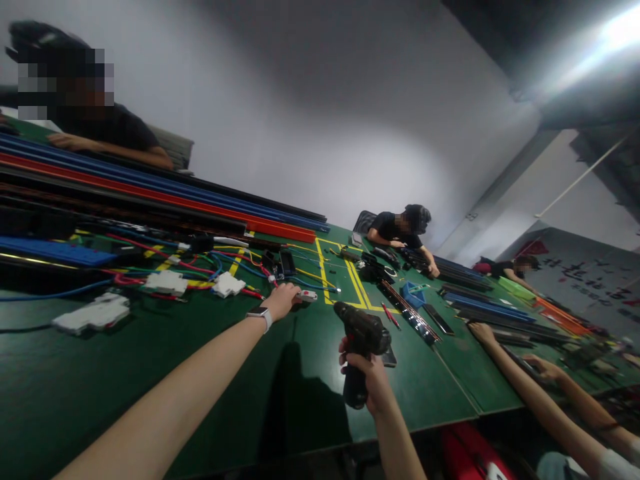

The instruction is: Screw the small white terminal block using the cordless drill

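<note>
A green counter [210, 373] extends beneath a pale grey wall [300, 100], with a bright lamp [623, 30] at the upper right. Nearest the viewer, above the near edge of the counter, the right hand [369, 370] grasps the handle of a black drill [367, 330], its fingers wrapped around the grip and its nose directed toward the far left. A dark flat object [389, 357], partly hidden, lies just beside the drill. The left hand [281, 300], with a watch [259, 312] on its wrist, is farther in; its fingers are closed on the near end of a small white piece [308, 295] bearing a red mark. At the counter's right, the bare forearms of a person [520, 380] reach in over the near edge.

Toward the left edge lie three white blocks [166, 283], with a tangle of coloured wires [220, 267] around and behind them. In the middle are yellow lines [325, 270], a red pen [391, 316], a long rail [410, 313] with a shiny face, and a blue box [414, 293].

Along the far edge, at the left, run long blue and orange strips [280, 227]; further strips [487, 303] lie toward the right. Beyond them, a person in black [135, 133] leans on the far left corner, a second person [390, 230] bends over the far side, and a third person [505, 269] appears at the distant right.
</note>
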Demonstrator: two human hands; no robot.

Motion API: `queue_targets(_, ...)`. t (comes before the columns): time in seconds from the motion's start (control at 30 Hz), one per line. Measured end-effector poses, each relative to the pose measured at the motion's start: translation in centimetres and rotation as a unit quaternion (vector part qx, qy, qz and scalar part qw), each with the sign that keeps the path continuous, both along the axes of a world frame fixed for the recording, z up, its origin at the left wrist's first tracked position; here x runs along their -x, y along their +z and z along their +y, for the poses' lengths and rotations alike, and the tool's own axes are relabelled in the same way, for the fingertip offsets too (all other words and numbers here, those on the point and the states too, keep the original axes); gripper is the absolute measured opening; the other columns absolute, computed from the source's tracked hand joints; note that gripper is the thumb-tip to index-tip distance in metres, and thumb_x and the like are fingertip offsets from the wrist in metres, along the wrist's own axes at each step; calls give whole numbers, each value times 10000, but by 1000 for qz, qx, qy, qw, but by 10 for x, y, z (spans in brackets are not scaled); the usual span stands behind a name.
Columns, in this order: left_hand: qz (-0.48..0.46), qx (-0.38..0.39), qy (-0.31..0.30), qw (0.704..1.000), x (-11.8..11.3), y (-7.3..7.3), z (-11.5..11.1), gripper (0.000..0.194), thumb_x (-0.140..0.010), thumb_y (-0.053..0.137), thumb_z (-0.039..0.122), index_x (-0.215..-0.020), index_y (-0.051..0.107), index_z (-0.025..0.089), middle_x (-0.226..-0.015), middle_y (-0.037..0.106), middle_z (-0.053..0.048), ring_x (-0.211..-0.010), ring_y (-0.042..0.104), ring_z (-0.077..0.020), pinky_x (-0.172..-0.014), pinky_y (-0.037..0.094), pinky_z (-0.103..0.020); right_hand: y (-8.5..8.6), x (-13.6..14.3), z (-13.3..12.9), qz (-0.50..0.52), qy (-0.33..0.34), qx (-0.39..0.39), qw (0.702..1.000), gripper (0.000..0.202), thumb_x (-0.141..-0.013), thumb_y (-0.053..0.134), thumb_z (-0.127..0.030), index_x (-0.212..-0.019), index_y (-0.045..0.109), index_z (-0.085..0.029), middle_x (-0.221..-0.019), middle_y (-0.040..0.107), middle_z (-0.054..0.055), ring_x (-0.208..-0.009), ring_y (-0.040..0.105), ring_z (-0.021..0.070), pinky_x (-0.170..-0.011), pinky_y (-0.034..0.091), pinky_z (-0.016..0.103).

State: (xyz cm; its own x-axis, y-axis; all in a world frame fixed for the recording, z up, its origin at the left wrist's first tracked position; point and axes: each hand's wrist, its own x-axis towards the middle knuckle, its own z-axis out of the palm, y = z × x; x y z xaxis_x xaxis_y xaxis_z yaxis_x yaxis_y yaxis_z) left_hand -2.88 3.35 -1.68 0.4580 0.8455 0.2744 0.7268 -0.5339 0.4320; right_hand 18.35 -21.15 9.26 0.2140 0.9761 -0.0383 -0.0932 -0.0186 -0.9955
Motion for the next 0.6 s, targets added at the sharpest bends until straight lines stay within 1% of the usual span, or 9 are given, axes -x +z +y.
queue_targets(0.1, -4, -2, -3, 1000, 0, -2, 5, 257, -960, 535, 369, -1146, 667, 252, -1141, 636, -100, -1093, 581, -252, -949, 442, -369, -7, 23, 6, 14, 35, 8, 999, 402, -606, 795, -284, -966, 651, -177, -915, 707, 60, -598, 634, 165, -498, 463, 259)
queue_targets(0.23, -13, -7, -5, 1000, 0, -4, 9, 292, -954, 555, 398, -1160, 682, 235, -1145, 639, -108, -1095, 583, -247, -965, 443, -358, -14, 41, 16, 2, 69, 28, 997, 352, -608, 738, -225, -945, 648, -179, -867, 696, 23, -539, 604, 138, -522, 466, 264)
queue_targets(0.4, -32, -13, -9, 999, 1, -6, 10, 301, -958, 554, 393, -1174, 699, 243, -1139, 636, -99, -1078, 593, -226, -965, 451, -335, -26, 52, 28, -21, 85, 18, 996, 309, -626, 679, -183, -935, 656, -179, -800, 665, -1, -541, 594, 138, -533, 463, 263)
queue_targets(0.6, -55, 9, -19, 998, 2, -2, 9, 287, -938, 586, 356, -1166, 728, 256, -1110, 650, -91, -1012, 604, -200, -926, 473, -312, -39, 56, 37, -87, 96, 2, 992, 207, -643, 659, -169, -850, 664, -186, -755, 660, -5, -570, 594, 146, -576, 482, 268)
